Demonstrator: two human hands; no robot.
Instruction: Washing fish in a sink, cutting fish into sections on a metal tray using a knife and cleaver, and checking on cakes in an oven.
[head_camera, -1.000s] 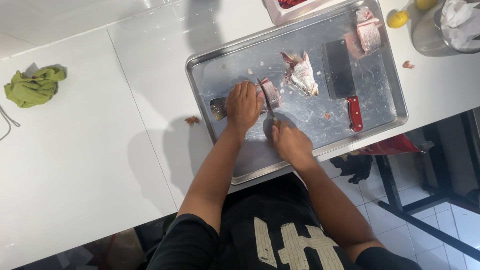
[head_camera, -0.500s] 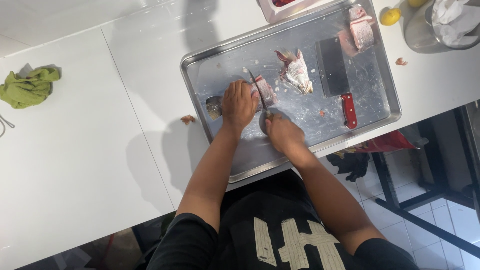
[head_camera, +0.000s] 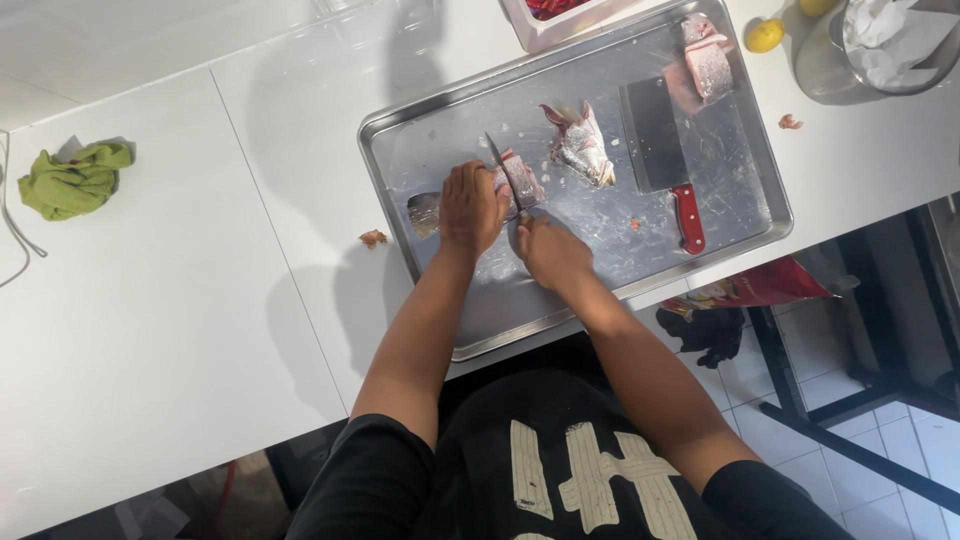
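red bag (head_camera: 752, 289): crumpled, red and yellow print (glossy), lying below the table edge, right of the hands

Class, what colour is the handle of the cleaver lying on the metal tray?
Red. The cleaver handle shows best in the head view.

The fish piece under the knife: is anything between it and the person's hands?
Nothing visible. The left hand rests directly on the fish piece, and the right hand holds the knife against it. The cleaver and fish head lie apart on the tray.
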